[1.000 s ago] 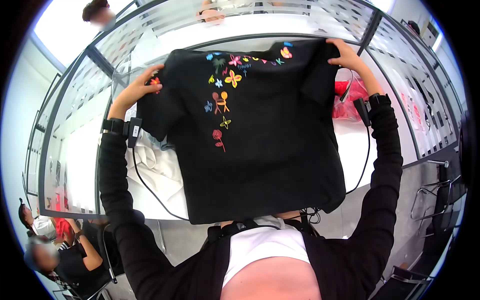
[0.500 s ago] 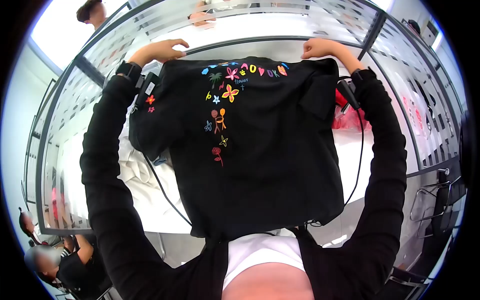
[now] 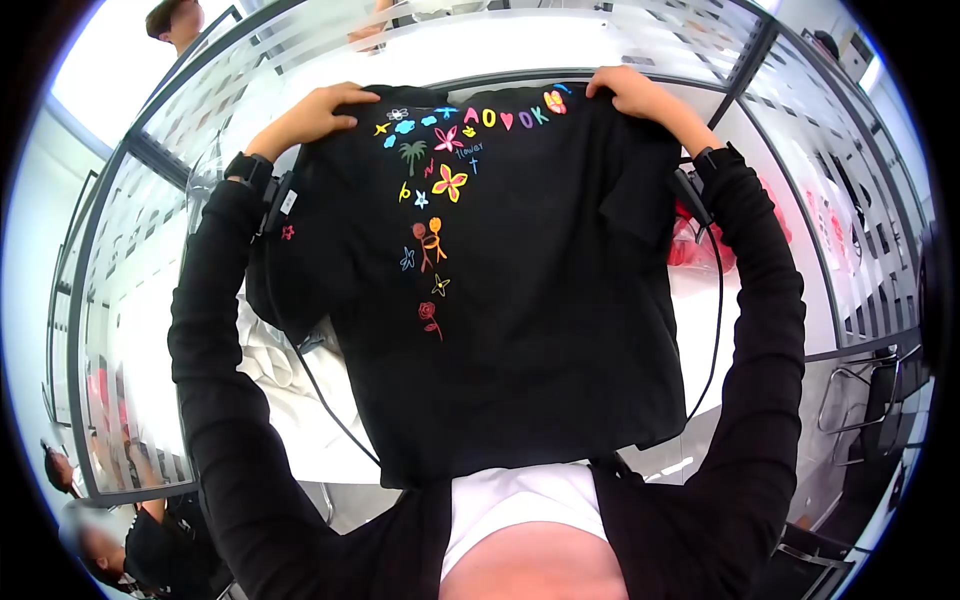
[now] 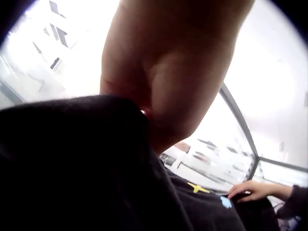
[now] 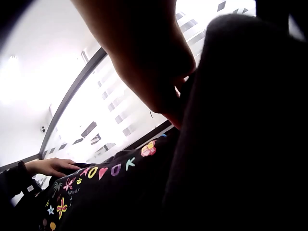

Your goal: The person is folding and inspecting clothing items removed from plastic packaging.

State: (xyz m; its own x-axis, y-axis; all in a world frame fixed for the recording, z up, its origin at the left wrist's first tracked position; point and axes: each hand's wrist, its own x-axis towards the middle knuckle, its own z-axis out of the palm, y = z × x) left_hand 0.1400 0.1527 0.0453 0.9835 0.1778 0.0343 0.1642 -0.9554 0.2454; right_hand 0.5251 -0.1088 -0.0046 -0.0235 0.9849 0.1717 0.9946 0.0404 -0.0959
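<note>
A black T-shirt (image 3: 520, 330) spreads across the front of the white table, its hem toward the person. Colourful drawings run over its upper part: flowers, a palm tree, letters and two stick figures. At the shirt's upper left, the left hand (image 3: 315, 115) grips the cloth near the shoulder, thumb on the near side. The right hand (image 3: 640, 95) pinches the top edge by the other shoulder, its fingertips partly hidden. In the left wrist view, dark cloth rises close under the left hand (image 4: 168, 91). Dark fabric also covers much of the right wrist view, beside the right hand (image 5: 154, 77).
White cloth (image 3: 275, 365) lies under the shirt's left side. A red plastic bag (image 3: 700, 245) is at the right. Framed glass partitions (image 3: 130, 330) surround the table. Black cables (image 3: 330, 405) run from both wrists. Other people sit at the lower left and beyond the partition.
Both hands have moved inward from the sleeves to the shoulders and now hold the shirt's top edge. That edge has risen slightly since half a second ago, and the left sleeve hangs lower.
</note>
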